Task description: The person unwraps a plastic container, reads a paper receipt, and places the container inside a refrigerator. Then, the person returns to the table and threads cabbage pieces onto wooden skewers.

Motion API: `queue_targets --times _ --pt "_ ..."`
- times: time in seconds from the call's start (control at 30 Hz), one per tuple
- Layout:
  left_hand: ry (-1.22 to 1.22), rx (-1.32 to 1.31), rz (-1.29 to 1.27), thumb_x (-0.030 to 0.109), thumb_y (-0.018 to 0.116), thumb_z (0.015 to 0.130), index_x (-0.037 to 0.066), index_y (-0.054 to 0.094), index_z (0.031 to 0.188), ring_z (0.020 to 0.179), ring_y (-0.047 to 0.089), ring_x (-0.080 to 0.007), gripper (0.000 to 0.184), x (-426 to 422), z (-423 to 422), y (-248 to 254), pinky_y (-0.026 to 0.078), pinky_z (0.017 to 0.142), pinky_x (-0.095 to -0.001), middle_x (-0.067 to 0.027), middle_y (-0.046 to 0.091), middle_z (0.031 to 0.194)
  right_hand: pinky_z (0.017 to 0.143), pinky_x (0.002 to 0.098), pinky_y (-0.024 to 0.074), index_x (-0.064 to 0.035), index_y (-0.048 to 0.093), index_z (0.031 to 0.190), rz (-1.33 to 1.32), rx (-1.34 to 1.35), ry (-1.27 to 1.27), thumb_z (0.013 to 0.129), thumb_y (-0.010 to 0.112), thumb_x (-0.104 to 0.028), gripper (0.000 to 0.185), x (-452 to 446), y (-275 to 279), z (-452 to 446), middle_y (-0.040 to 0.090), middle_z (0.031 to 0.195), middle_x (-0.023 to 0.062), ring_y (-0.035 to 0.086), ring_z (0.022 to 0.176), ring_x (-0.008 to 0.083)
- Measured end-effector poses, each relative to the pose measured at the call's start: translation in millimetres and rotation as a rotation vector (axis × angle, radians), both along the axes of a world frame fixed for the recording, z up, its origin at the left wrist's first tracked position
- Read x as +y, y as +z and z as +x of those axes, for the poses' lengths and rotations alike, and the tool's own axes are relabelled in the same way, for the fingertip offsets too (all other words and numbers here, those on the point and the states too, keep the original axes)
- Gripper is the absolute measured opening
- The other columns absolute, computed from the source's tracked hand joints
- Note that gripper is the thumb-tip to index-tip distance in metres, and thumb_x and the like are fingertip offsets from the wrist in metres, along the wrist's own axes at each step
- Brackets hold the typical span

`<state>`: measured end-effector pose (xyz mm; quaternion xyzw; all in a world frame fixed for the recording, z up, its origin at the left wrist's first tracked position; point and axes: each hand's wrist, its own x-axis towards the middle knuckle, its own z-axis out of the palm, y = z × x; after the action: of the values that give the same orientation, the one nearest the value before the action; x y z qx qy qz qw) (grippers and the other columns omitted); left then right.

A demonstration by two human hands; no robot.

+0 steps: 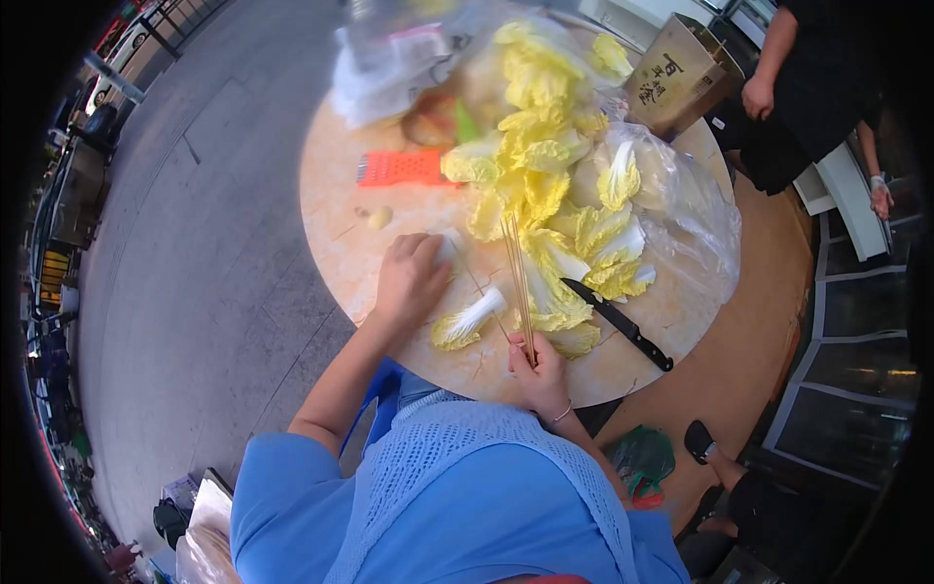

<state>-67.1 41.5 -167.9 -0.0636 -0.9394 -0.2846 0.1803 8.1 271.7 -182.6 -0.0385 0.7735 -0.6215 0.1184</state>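
Observation:
My right hand (pixel 540 372) is closed around a bundle of thin wooden skewers (pixel 516 268) at the table's near edge. One single skewer (pixel 472 274) slants from that hand toward my left hand (pixel 413 275). Its fingers are curled over the tabletop, with a whitish, blurred piece of cabbage (pixel 449 245) at the fingertips. Between the hands lies a cabbage leaf (pixel 469 321) with a white stem; the single skewer crosses its stem end, but whether it pierces it I cannot tell. More yellow cabbage leaves (pixel 540 185) are heaped beyond the skewers.
A black-handled knife (pixel 623 326) lies right of my right hand on the round table (pixel 336 209). Farther back are an orange grater (pixel 404 167), clear plastic bags (pixel 671 204) and a printed box (pixel 681 78). A person in black (pixel 817 88) stands at the right.

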Motion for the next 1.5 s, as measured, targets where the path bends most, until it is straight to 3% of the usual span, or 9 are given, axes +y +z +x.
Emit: queue_targets --times 0.53,0.6,0.8,0.93,1.03,1.27,1.37,1.43,1.5 --pt "-0.005 0.112 0.11 0.009 0.068 0.072 0.0 0.06 0.096 0.083 0.06 -0.0311 0.027 -8 -3 -18 0.05 0.072 -0.0373 -0.0153 0.062 0.09 0.05 0.0246 0.0424 -0.0004 0.058 0.09 0.22 0.063 0.013 0.086 0.058 -0.009 0.009 11 12 2 0.056 0.059 0.0042 0.052 0.053 0.0082" --pt "0.002 0.101 0.119 0.01 0.069 0.072 0.0 0.06 0.095 0.081 0.06 -0.0305 0.026 -7 -3 -17 0.05 0.07 -0.037 -0.0153 0.062 0.088 0.047 0.0341 0.0424 -0.0022 0.058 0.087 0.231 0.091 0.009 0.084 0.058 -0.009 0.007 11 8 0 0.055 0.059 0.0138 0.055 0.049 0.0245" --pt "-0.084 0.015 0.167 0.01 0.069 0.073 0.001 0.06 0.097 0.078 0.06 -0.0278 0.027 -11 1 -18 0.05 0.066 -0.0338 -0.0152 0.06 0.086 0.049 0.0378 0.0427 -0.0026 0.056 0.083 0.269 0.099 0.043 0.084 0.058 -0.013 0.01 5 16 -8 0.055 0.061 0.0169 0.057 0.054 0.0322" --pt "-0.054 -0.022 0.241 0.011 0.069 0.074 0.0 0.06 0.098 0.076 0.06 -0.0262 0.028 -10 2 -10 0.05 0.064 -0.0322 -0.0147 0.06 0.088 0.05 0.0295 0.0416 -0.0005 0.057 0.089 0.296 0.143 0.07 0.085 0.057 -0.009 0.01 0 11 -14 0.053 0.06 0.0097 0.051 0.051 0.0142" --pt "-0.127 -0.142 0.281 0.014 0.066 0.077 -0.002 0.06 0.099 0.079 0.059 -0.0266 0.028 -17 4 -1 0.049 0.068 -0.033 -0.0157 0.06 0.09 0.05 0.04 0.0436 -0.003 0.054 0.083 0.302 0.181 0.08 0.084 0.057 -0.011 0.009 -14 9 -22 0.057 0.064 0.018 0.058 0.057 0.0335" --pt "-0.285 -0.403 0.764 0.037 0.033 0.097 -0.005 0.064 0.085 0.079 0.059 -0.0194 0.054 -47 -7 -7 0.045 0.077 -0.031 -0.0131 0.065 0.086 0.049 0.0352 0.0445 -0.0033 0.055 0.087 0.185 0.293 0.004 0.083 0.058 -0.008 0.007 -18 16 -22 0.059 0.064 0.0136 0.058 0.052 0.0267" --pt "-0.092 -0.164 0.777 0.03 0.037 0.096 -0.004 0.062 0.081 0.077 0.057 -0.0175 0.045 -24 -21 8 0.045 0.075 -0.0298 -0.011 0.064 0.085 0.046 0.0249 0.041 -0.0027 0.055 0.085 0.05 0.148 -0.053 0.081 0.062 -0.006 0.008 14 32 8 0.057 0.059 0.0055 0.051 0.047 0.0108" --pt "-0.262 -0.129 0.57 0.015 0.053 0.086 0.0 0.062 0.088 0.079 0.057 -0.019 0.017 4 -28 15 0.045 0.075 -0.0293 -0.0097 0.063 0.087 0.045 0.0207 0.0383 -0.0024 0.055 0.083 0.028 0.186 -0.132 0.08 0.064 -0.006 0.01 40 46 28 0.056 0.059 0.0016 0.047 0.047 0.005" --pt "-0.547 -0.061 0.267 0.008 0.061 0.076 0.004 0.062 0.095 0.083 0.057 -0.0221 0.02 38 -33 21 0.045 0.076 -0.0313 -0.0086 0.062 0.093 0.044 0.0196 0.0366 -0.002 0.055 0.083 0.031 0.244 -0.258 0.08 0.065 -0.007 0.011 62 48 47 0.056 0.059 -0.0001 0.046 0.047 0.0038"
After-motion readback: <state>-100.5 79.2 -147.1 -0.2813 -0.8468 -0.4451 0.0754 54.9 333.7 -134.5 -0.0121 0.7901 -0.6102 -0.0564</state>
